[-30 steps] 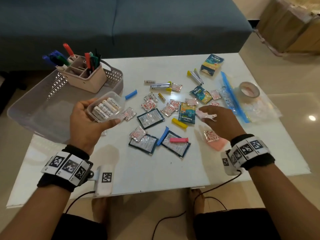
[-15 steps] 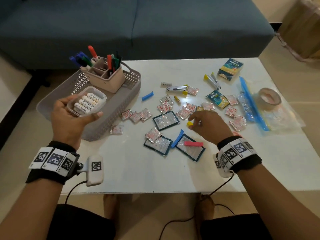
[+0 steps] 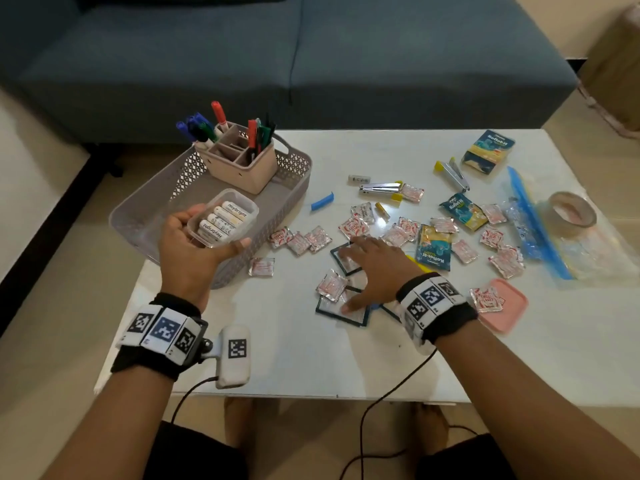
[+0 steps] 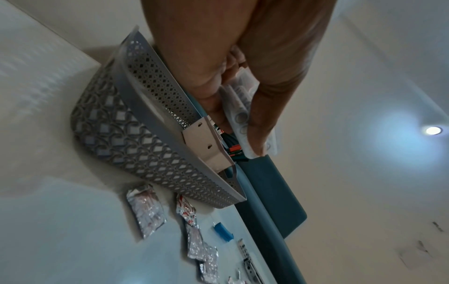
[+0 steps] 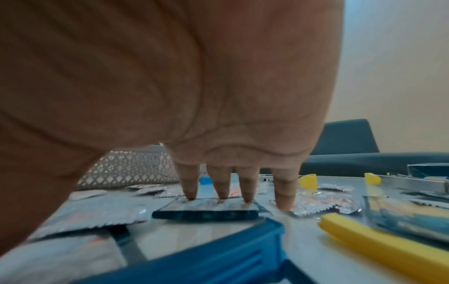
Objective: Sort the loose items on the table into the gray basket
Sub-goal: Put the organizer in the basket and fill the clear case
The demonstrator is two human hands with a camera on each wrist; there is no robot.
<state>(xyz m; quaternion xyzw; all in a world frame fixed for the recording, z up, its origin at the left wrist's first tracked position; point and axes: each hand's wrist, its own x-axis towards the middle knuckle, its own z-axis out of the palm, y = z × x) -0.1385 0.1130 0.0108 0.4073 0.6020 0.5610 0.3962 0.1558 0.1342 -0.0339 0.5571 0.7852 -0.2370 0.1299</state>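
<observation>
- Clear plastic box of white batteries (image 3: 223, 220) sits in the left hand (image 3: 194, 251), fingers and thumb curled round it, held above the near end of the gray perforated plastic basket (image 3: 138, 216).
- Right hand (image 3: 374, 271) lies spread and flat to the right of the basket, straight fingertips (image 5: 222, 194) pressing a dark-framed clear sachet (image 5: 206, 208) on the white table (image 3: 294, 358).
- Silver foil packets with red print (image 3: 299, 241) lie scattered just right of the basket.
- Beige pen holder with coloured markers (image 3: 242, 161) stands inside the basket's far end.
- Pink lid (image 3: 509, 313) lies far right of the basket.
</observation>
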